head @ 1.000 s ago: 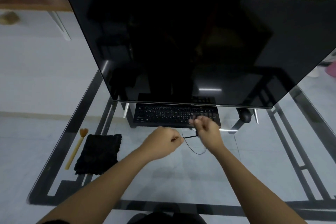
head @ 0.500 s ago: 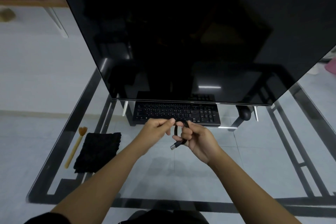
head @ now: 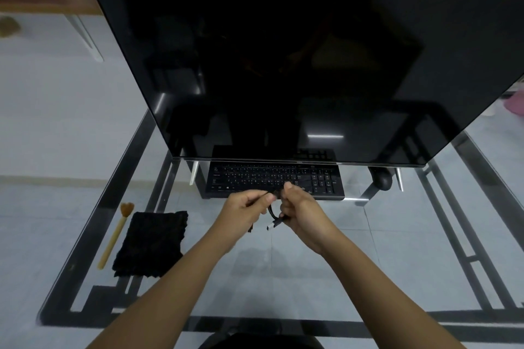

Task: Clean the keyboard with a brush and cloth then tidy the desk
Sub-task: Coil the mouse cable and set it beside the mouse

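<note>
Glass is forming the top of the table (head: 283, 286), and in the head view the black keyboard (head: 275, 182) is lying on it, tucked under the lower edge of the big dark monitor (head: 283, 65). Just in front of the keyboard both hands are working above the glass. The left grip (head: 244, 210) is pinching a black cable (head: 272, 213) between thumb and fingers. The right grip (head: 301, 211) is curling closed around the same cable, with its loops bunching between the two and a USB plug (head: 271, 226) hanging free beneath. Whether this cable is the keyboard's own is not showing.

Well to the left of the keyboard and nearer the person, the tan-handled brush (head: 114, 238) is lying just beside the black cloth (head: 151, 244); nobody is holding either. To the right of the keyboard a dark mouse (head: 382, 181) is sitting by the monitor's foot.

Judging from this, the work is sitting in its tidying part: the cable is being gathered into a coil while brush and cloth are lying set aside. Whether the keys are already brushed and wiped I cannot tell, since the keyboard is appearing too small and dark to reveal dust. What is probably remaining is finishing the coil, setting it down neatly near the keyboard, and perhaps putting the brush and cloth away.
</note>
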